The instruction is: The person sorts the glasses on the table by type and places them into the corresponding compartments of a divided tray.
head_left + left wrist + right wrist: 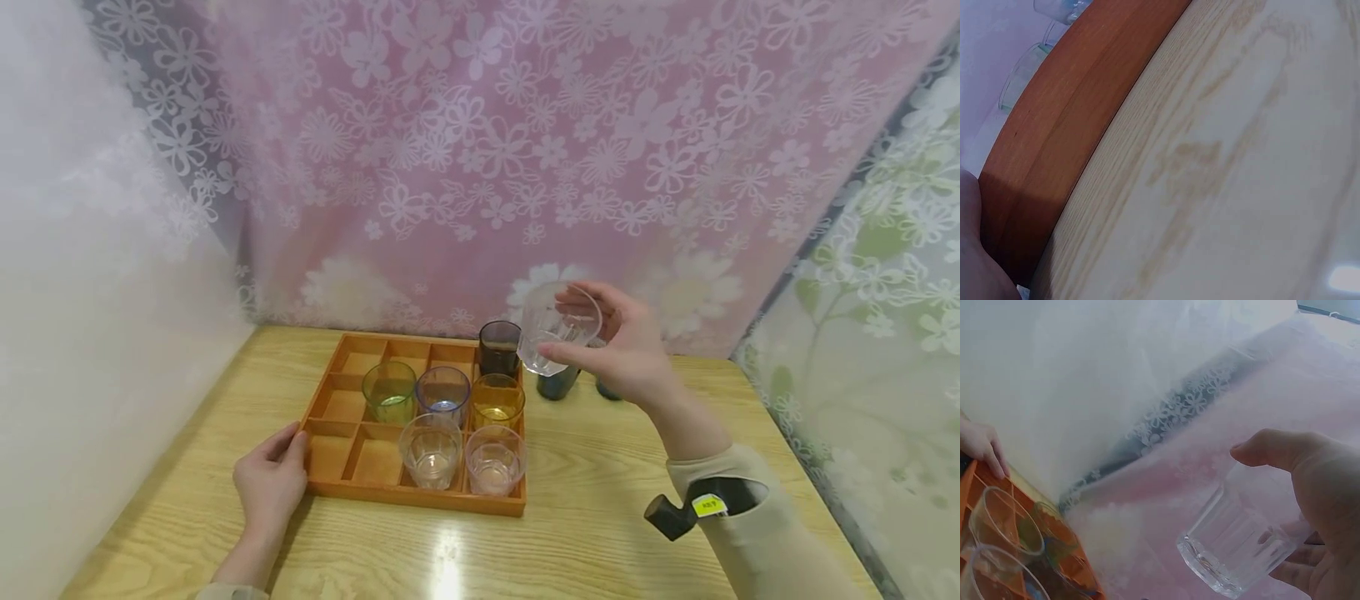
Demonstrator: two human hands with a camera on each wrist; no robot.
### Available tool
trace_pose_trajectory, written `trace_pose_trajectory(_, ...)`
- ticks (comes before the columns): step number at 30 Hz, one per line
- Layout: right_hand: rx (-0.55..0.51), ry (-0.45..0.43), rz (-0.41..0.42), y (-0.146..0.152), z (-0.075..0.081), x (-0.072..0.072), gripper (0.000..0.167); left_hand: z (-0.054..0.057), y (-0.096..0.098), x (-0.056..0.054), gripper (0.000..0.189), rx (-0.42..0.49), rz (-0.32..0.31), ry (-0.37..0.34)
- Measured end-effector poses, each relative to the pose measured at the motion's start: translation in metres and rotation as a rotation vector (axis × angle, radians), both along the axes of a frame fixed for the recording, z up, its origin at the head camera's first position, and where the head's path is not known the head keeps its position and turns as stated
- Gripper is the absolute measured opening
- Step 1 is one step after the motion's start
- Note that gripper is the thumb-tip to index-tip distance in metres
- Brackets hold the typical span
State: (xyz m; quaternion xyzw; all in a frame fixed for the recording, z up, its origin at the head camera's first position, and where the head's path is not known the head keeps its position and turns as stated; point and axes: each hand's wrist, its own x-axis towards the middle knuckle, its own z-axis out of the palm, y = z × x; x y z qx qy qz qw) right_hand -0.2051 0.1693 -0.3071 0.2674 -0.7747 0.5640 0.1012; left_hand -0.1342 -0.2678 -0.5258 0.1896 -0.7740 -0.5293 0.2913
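My right hand (630,350) holds a clear glass (558,329) in the air beyond the right side of a wooden compartment tray (420,497). Thumb and fingers go round the glass, which is tilted, as the right wrist view also shows. My left hand (273,475) grips the tray's left side near the front corner. In the tray's compartments stand a green glass (390,393), a blue glass (442,392), an amber glass (497,402), a dark grey glass (498,350) and two clear glasses, one front middle (431,454), one front right (495,462).
Behind the raised glass, a dark blue glass (555,385) stands on the wooden table (600,500). Another dark glass (609,390) is mostly hidden by my right hand. A pink floral curtain (450,167) hangs behind the table, with pale sheets at both sides.
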Motion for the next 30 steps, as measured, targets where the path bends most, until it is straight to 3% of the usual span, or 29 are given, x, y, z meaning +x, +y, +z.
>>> trace_pose_trajectory(9,0.005,-0.028,0.079,-0.048,-0.014,0.001,0.083,0.003,0.001,0.000,0.022,0.012,-0.011,0.010)
trace_pose_trajectory(20,0.028,-0.090,0.140,-0.100,-0.046,0.003,0.087,0.004,0.001,0.000,0.023,0.022,-0.011,0.004)
trace_pose_trajectory(30,-0.004,-0.168,0.210,-0.141,-0.060,0.009,0.086,0.004,0.001,-0.001,0.022,0.016,-0.005,-0.002)
